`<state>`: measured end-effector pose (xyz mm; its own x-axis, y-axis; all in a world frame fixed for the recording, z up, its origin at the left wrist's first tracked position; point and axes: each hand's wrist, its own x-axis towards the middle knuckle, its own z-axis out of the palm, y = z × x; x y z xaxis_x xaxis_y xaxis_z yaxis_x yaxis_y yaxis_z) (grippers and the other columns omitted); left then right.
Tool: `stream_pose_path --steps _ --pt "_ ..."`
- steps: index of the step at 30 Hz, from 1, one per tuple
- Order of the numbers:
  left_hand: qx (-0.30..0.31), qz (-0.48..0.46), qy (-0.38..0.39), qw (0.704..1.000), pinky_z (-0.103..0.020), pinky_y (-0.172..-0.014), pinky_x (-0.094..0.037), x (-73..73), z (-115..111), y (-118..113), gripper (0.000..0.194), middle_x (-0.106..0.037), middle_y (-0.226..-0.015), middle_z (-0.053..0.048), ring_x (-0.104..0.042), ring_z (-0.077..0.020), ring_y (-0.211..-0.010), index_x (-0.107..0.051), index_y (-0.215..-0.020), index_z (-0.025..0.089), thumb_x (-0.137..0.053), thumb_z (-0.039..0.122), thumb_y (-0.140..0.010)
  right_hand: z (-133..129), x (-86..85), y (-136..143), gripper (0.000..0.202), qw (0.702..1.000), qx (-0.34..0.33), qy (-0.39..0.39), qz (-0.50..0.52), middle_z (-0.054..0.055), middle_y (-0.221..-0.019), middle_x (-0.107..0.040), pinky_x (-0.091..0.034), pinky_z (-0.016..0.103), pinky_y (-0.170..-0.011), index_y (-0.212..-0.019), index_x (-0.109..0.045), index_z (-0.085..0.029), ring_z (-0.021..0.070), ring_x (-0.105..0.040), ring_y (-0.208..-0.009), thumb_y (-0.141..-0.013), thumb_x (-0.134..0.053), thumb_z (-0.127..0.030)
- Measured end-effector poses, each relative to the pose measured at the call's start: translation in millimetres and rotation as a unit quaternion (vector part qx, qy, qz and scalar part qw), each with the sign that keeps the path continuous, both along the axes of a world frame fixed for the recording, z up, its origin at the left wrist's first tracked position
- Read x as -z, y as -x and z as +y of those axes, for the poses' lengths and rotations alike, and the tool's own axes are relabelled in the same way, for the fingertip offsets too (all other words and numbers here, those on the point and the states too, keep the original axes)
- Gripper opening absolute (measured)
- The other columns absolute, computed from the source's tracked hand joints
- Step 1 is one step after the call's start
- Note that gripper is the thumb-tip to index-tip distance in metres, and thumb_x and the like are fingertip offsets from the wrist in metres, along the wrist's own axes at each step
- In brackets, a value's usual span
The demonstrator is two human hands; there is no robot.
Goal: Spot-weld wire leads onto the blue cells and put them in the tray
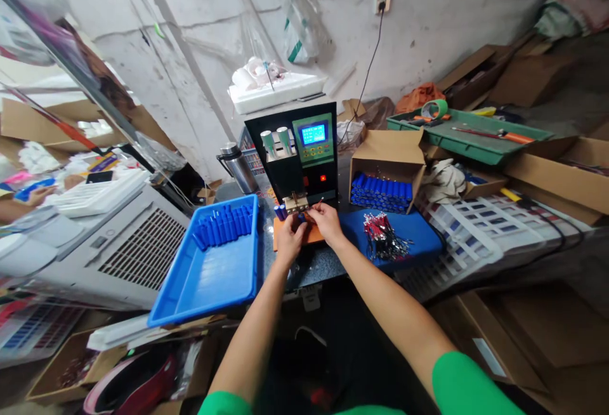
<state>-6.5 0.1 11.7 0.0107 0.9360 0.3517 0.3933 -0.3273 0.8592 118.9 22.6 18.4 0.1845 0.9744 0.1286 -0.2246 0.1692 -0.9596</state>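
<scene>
A black spot welder [290, 167] with a lit blue screen stands in front of me, its brass-coloured electrode holder [295, 203] just above my fingertips. My left hand [289, 240] is closed around a blue cylindrical battery cell [301, 217], mostly hidden by the fingers, under the electrodes. From the right, my right hand [327, 221] pinches a thin wire [321, 199] whose small tip pokes out above the fingers. Both hands are over an orange pad [313, 235]. More blue cells [280, 212] stand just left of the electrodes.
Left is a blue tray [214, 282] with rows of blue cells. Right, an open cardboard box [387, 155] holds stacked cells, and red and black wires [383, 237] lie on a blue mat [413, 237]. Behind stand a steel thermos [239, 167] and a green tray [476, 136] of tools.
</scene>
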Motion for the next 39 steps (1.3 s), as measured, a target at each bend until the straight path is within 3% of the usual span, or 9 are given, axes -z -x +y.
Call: stream_pose_path --steps 9,27,39 --pt "0.0 -0.013 -0.007 1.0 -0.034 -0.09 -0.05 1.4 -0.3 -2.1 0.03 -0.07 -0.103 -0.006 -0.066 -0.0201 -0.095 -0.062 -0.113 0.018 -0.058 0.028 -0.084 -1.0 1.3 4.7 0.015 0.992 0.014 -0.02 -0.121 0.003 -0.075 -0.07 -0.047 0.028 -0.068 -0.073 -0.064 -0.02 0.0188 -0.062 -0.072 -0.077 -0.061 -0.034" --pt "-0.005 -0.013 0.017 1.0 -0.039 -0.095 -0.05 3.1 -1.0 -1.1 0.034 -0.071 -0.108 -0.006 -0.066 -0.0225 -0.1 -0.062 -0.118 0.02 -0.059 0.029 -0.085 -2.3 1.5 3.6 0.015 0.994 0.003 -0.02 -0.107 0.002 -0.074 -0.072 -0.046 0.028 -0.067 -0.075 -0.07 -0.02 0.0196 -0.064 -0.072 -0.075 -0.065 -0.034" --pt "-0.002 -0.01 0.002 1.0 -0.036 -0.091 -0.051 4.7 -0.6 -0.3 0.032 -0.071 -0.106 -0.006 -0.067 -0.0212 -0.097 -0.063 -0.116 0.02 -0.059 0.028 -0.085 -2.0 2.9 2.8 0.015 0.994 0.001 -0.02 -0.11 0.002 -0.076 -0.073 -0.047 0.028 -0.068 -0.075 -0.07 -0.02 0.02 -0.064 -0.073 -0.075 -0.065 -0.035"
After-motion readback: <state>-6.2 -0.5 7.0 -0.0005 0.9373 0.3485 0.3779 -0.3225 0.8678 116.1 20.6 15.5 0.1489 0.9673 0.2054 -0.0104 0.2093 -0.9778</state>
